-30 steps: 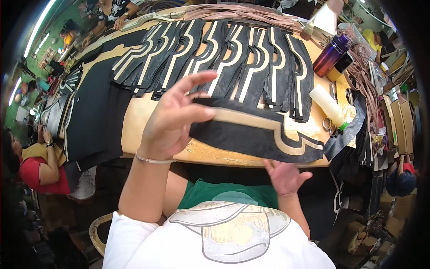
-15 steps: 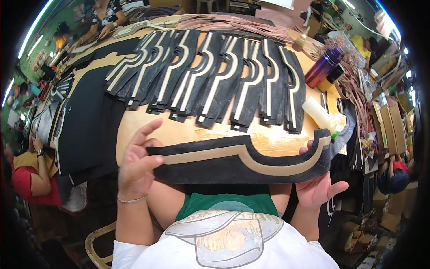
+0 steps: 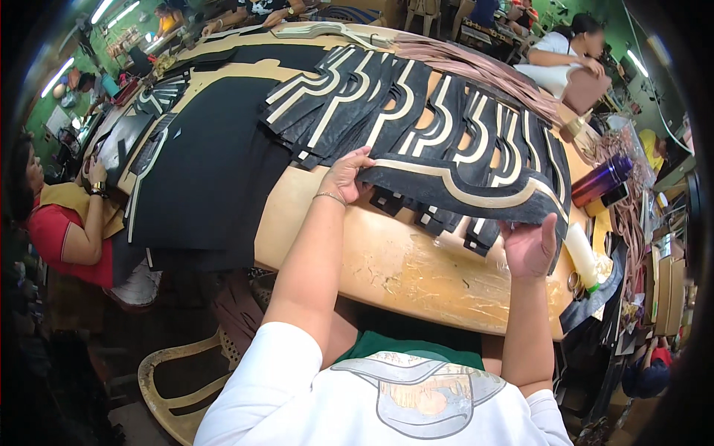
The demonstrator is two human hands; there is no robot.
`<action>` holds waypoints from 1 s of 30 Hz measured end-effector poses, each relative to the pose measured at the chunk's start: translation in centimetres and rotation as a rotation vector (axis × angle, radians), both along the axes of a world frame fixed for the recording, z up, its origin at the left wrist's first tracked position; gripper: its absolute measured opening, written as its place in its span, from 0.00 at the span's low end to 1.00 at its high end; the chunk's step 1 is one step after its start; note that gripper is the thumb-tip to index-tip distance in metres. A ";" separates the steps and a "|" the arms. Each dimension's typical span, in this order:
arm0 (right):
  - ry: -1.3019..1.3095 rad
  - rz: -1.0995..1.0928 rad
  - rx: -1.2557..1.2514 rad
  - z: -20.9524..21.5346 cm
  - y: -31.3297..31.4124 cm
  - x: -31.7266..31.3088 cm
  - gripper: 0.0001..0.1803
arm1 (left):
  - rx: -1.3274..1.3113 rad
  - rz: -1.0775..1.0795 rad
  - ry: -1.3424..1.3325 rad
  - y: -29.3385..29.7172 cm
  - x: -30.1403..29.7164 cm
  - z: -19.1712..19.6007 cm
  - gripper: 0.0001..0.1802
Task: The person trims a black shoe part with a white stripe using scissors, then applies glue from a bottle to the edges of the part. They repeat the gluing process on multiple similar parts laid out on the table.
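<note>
A long black leather-like piece (image 3: 416,178) with a curved cut-out and a beige strip along it is stretched between my hands. My left hand (image 3: 344,178) pinches its narrow left end. At the other end, my right hand (image 3: 529,251) supports the piece from below with the palm turned up; its thumb stands away and its fingers are partly hidden under the material. Directly behind and below the held piece, several similar black pieces (image 3: 387,123) with pale curved strips lie overlapping in a row on the wooden table (image 3: 387,260).
Large black sheets (image 3: 201,163) cover the table's left side. To the right are a purple bottle (image 3: 601,181), a white bottle with a green cap (image 3: 582,256) and scissors (image 3: 574,282). Pinkish strips (image 3: 476,63) lie at the back. A person in red (image 3: 74,238) sits at left; another (image 3: 558,59) works far right.
Both hands have carried the black piece forward, from above my lap to over the row of similar pieces. My view has swung left, so the table appears shifted right.
</note>
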State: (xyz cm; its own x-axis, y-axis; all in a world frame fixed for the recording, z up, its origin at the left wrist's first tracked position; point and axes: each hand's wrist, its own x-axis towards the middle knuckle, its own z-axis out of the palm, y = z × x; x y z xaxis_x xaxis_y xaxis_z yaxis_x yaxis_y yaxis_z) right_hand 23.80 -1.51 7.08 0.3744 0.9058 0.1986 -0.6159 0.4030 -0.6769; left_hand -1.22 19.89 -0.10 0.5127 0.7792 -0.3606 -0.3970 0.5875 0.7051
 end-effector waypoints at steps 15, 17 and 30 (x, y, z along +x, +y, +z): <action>-0.164 0.161 0.101 5.8 10.8 5.3 0.37 | 0.148 0.080 -0.258 -2.5 1.7 0.5 0.41; -0.152 0.257 0.129 6.3 13.2 7.5 0.39 | 0.163 0.099 -0.320 -3.1 2.8 1.7 0.41; -0.140 0.555 0.135 3.4 18.3 13.5 0.39 | -0.203 0.224 -0.353 -3.2 10.4 -0.3 0.32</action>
